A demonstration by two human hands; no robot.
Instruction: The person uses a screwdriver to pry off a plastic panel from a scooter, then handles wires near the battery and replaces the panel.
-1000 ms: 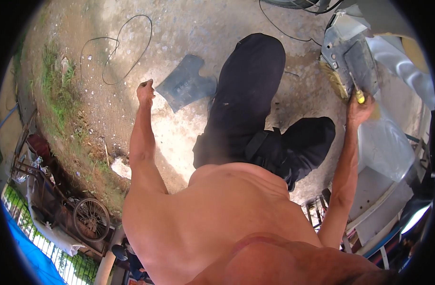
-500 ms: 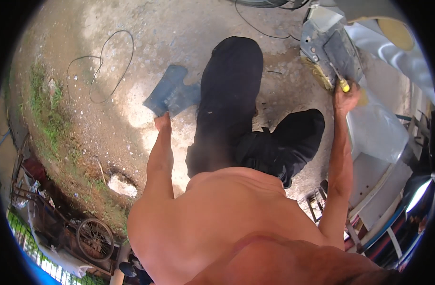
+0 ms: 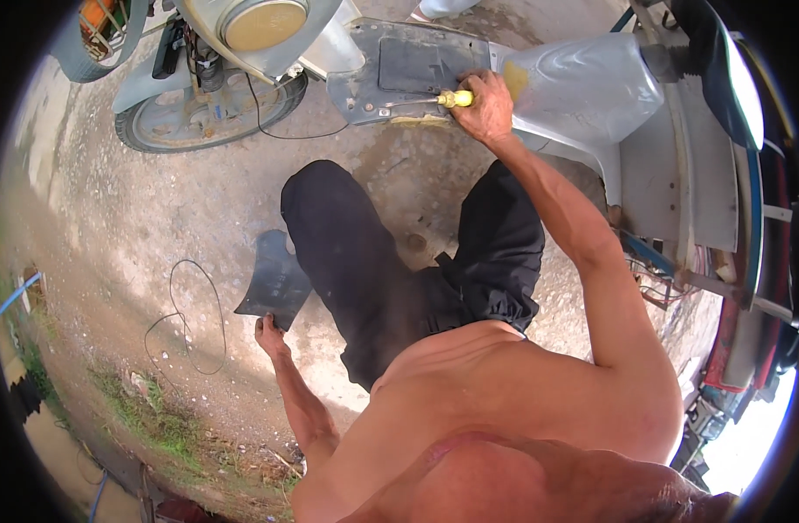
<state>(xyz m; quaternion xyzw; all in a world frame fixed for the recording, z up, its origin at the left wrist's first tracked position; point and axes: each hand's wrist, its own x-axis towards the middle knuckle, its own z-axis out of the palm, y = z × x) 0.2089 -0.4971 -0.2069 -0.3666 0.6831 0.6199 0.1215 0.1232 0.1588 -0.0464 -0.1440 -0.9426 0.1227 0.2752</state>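
Observation:
My left hand (image 3: 271,336) grips the lower edge of a dark, curved flat sheet (image 3: 268,279) low on the left, beside my trouser leg. In my right hand (image 3: 488,113) is a yellow-handled screwdriver (image 3: 456,98), its shaft pointing left over the worn grey scooter floorboard (image 3: 356,87). A dark rectangular panel (image 3: 417,63) sits in that floorboard. Just right of the hand is the translucent-looking grey, curved body section (image 3: 582,87) with a yellowish patch near it.
A scooter front wheel (image 3: 207,122) and grey bodywork with a round tan part (image 3: 264,24) lie ahead-left. A thin looped cable (image 3: 190,318) rests on the concrete ground beside weeds (image 3: 146,410). Metal frames and panels (image 3: 674,192) crowd the right side.
The view has swung toward the scooter, which now spans the top. My left hand has moved onto the dark sheet and taken hold of it. My right hand still holds the screwdriver.

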